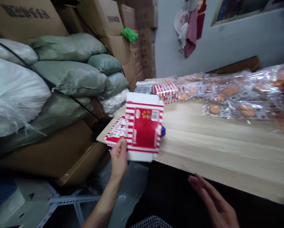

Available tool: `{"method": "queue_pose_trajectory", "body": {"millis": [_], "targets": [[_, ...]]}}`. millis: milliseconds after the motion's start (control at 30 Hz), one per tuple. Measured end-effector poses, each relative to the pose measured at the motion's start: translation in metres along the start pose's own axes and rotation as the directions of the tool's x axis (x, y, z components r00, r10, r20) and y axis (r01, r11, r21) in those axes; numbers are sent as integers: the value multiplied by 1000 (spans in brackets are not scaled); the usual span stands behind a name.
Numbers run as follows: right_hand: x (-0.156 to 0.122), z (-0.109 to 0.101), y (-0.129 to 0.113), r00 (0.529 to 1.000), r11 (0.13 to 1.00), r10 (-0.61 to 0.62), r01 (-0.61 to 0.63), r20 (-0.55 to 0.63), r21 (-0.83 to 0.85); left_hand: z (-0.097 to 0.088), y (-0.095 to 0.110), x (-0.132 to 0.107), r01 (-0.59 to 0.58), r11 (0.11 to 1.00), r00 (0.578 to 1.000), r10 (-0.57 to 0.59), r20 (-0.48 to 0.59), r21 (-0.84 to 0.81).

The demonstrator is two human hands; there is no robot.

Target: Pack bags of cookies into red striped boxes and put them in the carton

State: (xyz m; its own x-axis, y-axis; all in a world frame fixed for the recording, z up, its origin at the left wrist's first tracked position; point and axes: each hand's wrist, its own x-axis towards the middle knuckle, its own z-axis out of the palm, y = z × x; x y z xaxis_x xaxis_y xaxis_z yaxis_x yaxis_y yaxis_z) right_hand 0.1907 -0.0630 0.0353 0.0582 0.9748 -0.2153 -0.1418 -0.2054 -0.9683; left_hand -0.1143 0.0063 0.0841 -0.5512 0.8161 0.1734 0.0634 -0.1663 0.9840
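Note:
My left hand [119,158] pinches the left edge of a flattened red-and-white striped carton [145,128], held up over the near left corner of the table. Its white end flaps stick out at top and bottom, and a barcode shows on its red panel. Beneath and to the left lie more flat striped cartons [117,131], partly hidden by the held one. A bit of a blue object [163,131] peeks out behind its right edge. My right hand [212,199] holds nothing; its fingers are stretched out, in front of the table's near edge.
A made-up striped box [167,91] stands at the table's back, beside clear plastic trays [144,88]. Many clear-wrapped snack packs [246,109] cover the back right of the wooden table [215,152]. Stuffed sacks [70,76] and cardboard boxes [113,47] pile up at the left.

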Motion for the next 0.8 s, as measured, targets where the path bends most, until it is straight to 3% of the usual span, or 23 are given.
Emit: {"method": "queue_pose_trajectory", "body": {"millis": [67,133,167,200,267,300,367,433,500,567,633,733,800], "targets": [[3,12,-10,997,982,3,-17,75,186,23,-7,-48,267,958,947,-242,210,-101],[6,18,-15,997,954,41,-61,72,294,38,-14,-86,379,925,849,-337,408,-24],[6,17,-14,996,948,65,-81,61,309,41,-16,-99,341,939,829,-324,456,47],[6,14,-12,995,949,84,-95,49,300,43,-16,-106,238,964,843,-267,467,120],[3,3,-5,992,966,100,-114,72,232,45,-10,-107,-86,963,895,-38,445,255],[0,-3,-1,989,974,106,-125,106,187,45,-5,-102,-253,919,882,91,463,301],[-4,-15,7,968,981,144,-167,206,102,48,6,-88,-493,809,770,235,594,320],[-8,-25,15,935,978,186,-207,303,38,52,13,-75,-594,750,630,209,748,290],[-9,-31,23,912,976,211,-216,351,-26,57,13,-66,-611,730,556,121,823,306],[-9,-35,32,913,975,222,-207,343,-82,59,9,-60,-585,737,502,1,865,339],[-7,-36,41,913,973,229,-211,338,-91,60,4,-53,-523,781,399,-129,908,341],[-1,-35,48,897,975,217,-218,385,-43,62,-1,-37,-309,901,140,-273,952,304],[2,-34,49,881,979,204,-190,428,-75,66,-5,-26,-139,946,-42,-301,953,292]]}}
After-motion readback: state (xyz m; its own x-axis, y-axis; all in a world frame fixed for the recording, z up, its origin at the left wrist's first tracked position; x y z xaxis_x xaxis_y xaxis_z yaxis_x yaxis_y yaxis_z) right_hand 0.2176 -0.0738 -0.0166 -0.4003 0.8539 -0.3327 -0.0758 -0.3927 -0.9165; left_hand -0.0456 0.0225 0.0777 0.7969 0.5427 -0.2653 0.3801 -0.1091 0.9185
